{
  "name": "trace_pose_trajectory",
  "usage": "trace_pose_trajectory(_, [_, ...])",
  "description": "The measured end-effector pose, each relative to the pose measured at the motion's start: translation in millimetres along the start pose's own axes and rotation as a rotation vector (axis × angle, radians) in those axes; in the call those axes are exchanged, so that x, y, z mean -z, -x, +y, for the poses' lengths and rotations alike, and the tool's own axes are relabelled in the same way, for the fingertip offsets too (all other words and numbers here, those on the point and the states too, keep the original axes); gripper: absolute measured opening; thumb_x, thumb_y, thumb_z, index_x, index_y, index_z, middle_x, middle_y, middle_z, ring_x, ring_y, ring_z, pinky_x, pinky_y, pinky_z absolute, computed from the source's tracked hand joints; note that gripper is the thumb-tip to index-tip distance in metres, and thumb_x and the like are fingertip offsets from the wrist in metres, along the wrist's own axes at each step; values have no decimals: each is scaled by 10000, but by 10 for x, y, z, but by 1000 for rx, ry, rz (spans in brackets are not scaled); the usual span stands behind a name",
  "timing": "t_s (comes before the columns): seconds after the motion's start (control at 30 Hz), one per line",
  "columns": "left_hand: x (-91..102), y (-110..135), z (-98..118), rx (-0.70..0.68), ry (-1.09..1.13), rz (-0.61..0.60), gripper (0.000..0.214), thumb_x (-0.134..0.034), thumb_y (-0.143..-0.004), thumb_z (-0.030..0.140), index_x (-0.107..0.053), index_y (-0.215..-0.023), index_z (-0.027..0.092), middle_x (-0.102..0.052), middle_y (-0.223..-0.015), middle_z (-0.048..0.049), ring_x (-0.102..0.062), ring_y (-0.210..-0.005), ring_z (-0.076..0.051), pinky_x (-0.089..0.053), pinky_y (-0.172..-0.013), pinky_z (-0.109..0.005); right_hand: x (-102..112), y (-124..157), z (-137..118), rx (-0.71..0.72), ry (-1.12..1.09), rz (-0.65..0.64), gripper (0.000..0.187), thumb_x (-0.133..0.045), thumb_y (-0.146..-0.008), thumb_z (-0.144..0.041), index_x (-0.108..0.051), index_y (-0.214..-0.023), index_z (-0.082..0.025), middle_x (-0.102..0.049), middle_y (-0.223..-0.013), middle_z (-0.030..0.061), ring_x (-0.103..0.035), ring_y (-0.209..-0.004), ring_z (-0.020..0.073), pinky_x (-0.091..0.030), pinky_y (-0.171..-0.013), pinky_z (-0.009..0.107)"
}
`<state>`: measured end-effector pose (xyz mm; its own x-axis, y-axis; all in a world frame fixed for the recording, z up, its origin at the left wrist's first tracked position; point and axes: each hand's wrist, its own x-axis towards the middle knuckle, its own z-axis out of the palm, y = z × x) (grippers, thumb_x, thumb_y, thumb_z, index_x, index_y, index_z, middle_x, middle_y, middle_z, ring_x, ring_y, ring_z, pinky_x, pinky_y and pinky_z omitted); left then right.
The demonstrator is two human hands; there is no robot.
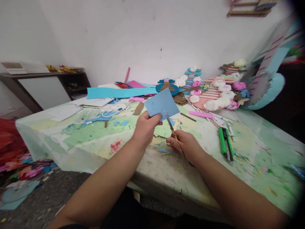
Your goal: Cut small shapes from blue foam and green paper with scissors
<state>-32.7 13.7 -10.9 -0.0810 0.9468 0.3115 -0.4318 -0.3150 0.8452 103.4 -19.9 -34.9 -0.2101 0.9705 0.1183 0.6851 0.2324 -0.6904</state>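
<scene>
A piece of blue paper (pixel 162 103) is held up above the table's front part, pinched at its lower left edge by my left hand (pixel 147 125). In my right hand (pixel 184 143) is a pair of scissors (pixel 172 128), its fingers closed round the handles. The blades point up and to the left, and their tip overlaps the lower edge of the paper. Whether the blades are parted I cannot make out. Small blue paper scraps (pixel 124 122) lie on the table under and around my hands.
A green stapler-like tool (pixel 223 143) lies at the right beside white sticks and a pink strip (pixel 201 114). Farther back are a long blue strip (pixel 121 93), white cords and several paper-flower crafts (pixel 220 95). The tablecloth (pixel 95 146) hangs over the table's edge.
</scene>
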Motion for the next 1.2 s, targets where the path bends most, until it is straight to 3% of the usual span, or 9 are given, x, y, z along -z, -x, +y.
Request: trace_pose_trajectory(1.2, [33,10,6,-41,-9,-49,47,-559,-580,165,-515,-584,149,-477,-535,28,-437,-488,-68,-381,-481,-219,-7,-20,63,-11,-109,15,326,-488,-662,-510,-472,-641,-185,-510,-511,-21,-465,-448,106,-332,-433,221])
